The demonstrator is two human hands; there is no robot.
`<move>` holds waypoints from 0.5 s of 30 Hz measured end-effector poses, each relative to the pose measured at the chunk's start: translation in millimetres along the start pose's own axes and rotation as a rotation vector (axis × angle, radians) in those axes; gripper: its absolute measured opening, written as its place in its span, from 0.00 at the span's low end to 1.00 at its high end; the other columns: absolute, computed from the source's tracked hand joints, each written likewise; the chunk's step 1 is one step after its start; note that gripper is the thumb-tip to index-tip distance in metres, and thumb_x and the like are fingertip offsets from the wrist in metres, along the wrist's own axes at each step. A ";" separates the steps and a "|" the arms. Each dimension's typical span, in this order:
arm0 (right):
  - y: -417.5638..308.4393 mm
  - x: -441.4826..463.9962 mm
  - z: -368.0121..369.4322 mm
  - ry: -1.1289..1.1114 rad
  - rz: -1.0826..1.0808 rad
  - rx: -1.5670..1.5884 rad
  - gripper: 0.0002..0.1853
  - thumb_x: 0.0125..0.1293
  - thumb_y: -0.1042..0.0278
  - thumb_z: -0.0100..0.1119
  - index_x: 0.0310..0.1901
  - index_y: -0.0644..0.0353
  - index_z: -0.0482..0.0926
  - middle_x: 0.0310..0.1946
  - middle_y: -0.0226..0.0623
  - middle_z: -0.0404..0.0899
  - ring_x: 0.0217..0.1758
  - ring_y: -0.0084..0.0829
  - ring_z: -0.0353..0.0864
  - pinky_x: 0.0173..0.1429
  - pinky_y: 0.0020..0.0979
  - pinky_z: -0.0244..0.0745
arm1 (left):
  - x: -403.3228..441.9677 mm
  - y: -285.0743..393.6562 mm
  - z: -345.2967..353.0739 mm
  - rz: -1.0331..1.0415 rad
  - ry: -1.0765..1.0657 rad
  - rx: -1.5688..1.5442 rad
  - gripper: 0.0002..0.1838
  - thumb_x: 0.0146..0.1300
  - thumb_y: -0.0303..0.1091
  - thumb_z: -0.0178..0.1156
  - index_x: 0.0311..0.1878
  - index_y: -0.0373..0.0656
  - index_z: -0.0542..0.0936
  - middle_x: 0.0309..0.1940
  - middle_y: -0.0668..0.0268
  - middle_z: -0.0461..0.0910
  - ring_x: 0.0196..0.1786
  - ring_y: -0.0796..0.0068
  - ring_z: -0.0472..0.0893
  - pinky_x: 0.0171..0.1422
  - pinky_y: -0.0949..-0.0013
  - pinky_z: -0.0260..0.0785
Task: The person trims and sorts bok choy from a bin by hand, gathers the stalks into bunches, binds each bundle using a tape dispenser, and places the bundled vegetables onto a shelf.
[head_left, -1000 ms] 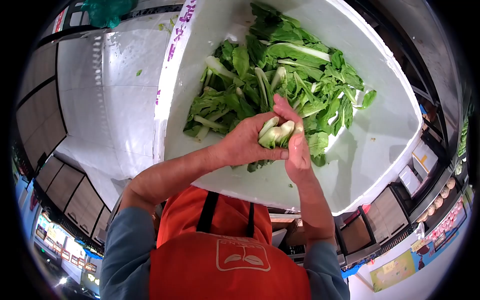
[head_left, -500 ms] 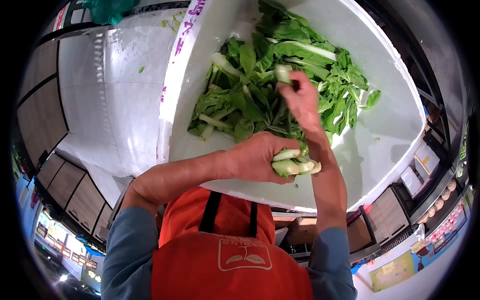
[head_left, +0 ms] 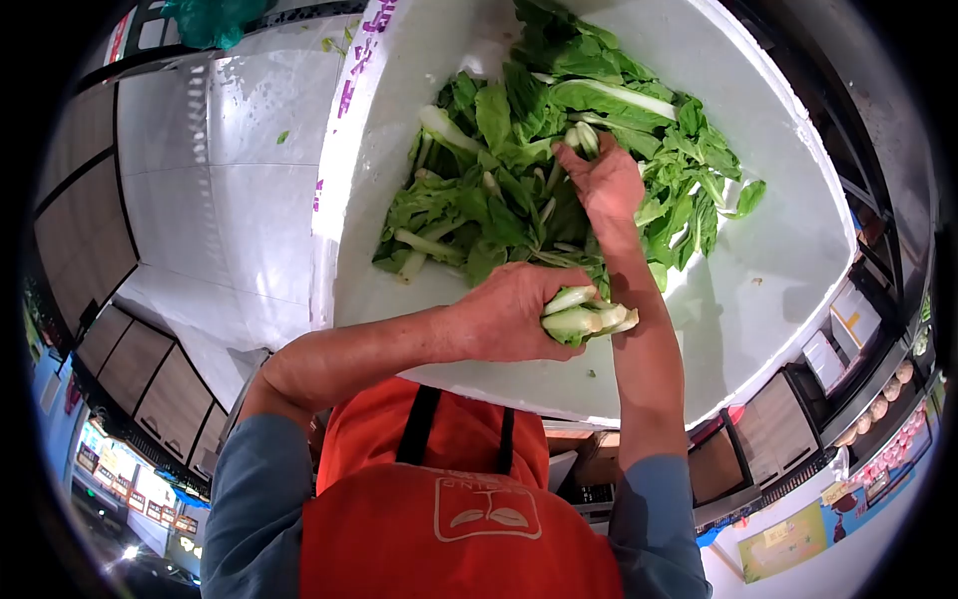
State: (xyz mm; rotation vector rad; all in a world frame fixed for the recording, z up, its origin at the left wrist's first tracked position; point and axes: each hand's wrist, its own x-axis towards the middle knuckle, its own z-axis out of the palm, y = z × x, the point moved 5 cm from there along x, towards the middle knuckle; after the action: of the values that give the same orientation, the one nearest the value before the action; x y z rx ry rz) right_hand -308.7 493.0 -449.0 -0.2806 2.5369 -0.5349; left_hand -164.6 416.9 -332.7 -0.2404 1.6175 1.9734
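My left hand is closed around a bunch of leafy greens, whose pale stem ends point to the right, near my right forearm. My right hand reaches into the pile and is closed on leafy greens with whitish stalks; its grip is partly hidden by the fingers. Loose leafy greens with broad dark leaves and pale stalks are heaped beneath and around both hands. They lie inside a white foam box with purple print on its left rim.
Left of the box lies a grey tiled surface with a few leaf scraps. A green plastic bag is at the top left. Cabinets stand at lower left, and shelves with produce at lower right. I wear a red apron.
My right hand has come down slightly into the pile, and the stalks at its fingertips now show as several rather than one blurred piece. My left hand stays nearly still with its bunch.
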 end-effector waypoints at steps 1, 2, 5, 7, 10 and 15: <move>4.3 -0.1 1.6 -0.017 0.032 0.014 0.27 0.57 0.44 0.68 0.48 0.59 0.83 0.32 0.44 0.84 0.37 0.42 0.84 0.46 0.39 0.76 | 0.1 2.4 -0.4 0.000 -0.004 0.021 0.21 0.52 0.26 0.73 0.50 0.44 0.79 0.40 0.66 0.85 0.43 0.77 0.84 0.50 0.70 0.77; 6.9 -1.2 0.9 -0.036 0.062 0.026 0.25 0.57 0.46 0.67 0.48 0.58 0.83 0.36 0.46 0.84 0.39 0.45 0.84 0.48 0.41 0.76 | 0.0 3.5 -0.3 0.001 -0.006 0.039 0.21 0.52 0.27 0.73 0.49 0.44 0.79 0.39 0.66 0.85 0.43 0.76 0.84 0.50 0.70 0.77; 23.3 -11.1 -11.8 0.073 0.103 0.216 0.19 0.57 0.52 0.66 0.44 0.57 0.85 0.37 0.43 0.84 0.40 0.45 0.83 0.47 0.40 0.77 | -1.2 3.6 0.5 0.045 0.014 0.100 0.21 0.51 0.29 0.74 0.49 0.45 0.79 0.38 0.63 0.85 0.42 0.72 0.86 0.49 0.69 0.77; 45.2 -22.8 -18.5 0.222 -0.027 0.346 0.17 0.61 0.53 0.64 0.44 0.58 0.85 0.37 0.40 0.84 0.37 0.37 0.82 0.45 0.37 0.76 | -1.3 5.9 -0.3 0.046 0.007 0.122 0.21 0.51 0.30 0.74 0.49 0.46 0.79 0.38 0.62 0.85 0.42 0.68 0.86 0.48 0.67 0.77; 77.9 -49.1 -34.7 0.245 0.059 0.754 0.18 0.69 0.52 0.60 0.47 0.59 0.83 0.44 0.40 0.83 0.40 0.30 0.81 0.45 0.33 0.77 | -2.0 5.7 -0.3 0.062 -0.001 0.165 0.22 0.50 0.32 0.74 0.49 0.46 0.79 0.38 0.61 0.85 0.43 0.63 0.86 0.49 0.64 0.77; 89.7 -80.6 -120.6 0.409 0.266 1.405 0.14 0.74 0.63 0.57 0.54 0.62 0.78 0.47 0.34 0.82 0.47 0.23 0.79 0.50 0.29 0.75 | -3.0 -0.3 2.1 0.067 0.014 0.204 0.22 0.50 0.34 0.74 0.49 0.46 0.79 0.39 0.60 0.84 0.45 0.60 0.85 0.51 0.62 0.77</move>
State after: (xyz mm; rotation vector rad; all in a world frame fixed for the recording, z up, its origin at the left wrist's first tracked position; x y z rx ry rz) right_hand -313.8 636.0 -356.3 0.7131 1.8392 -2.1546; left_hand -161.6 418.0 -331.0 -0.1229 1.8423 1.8407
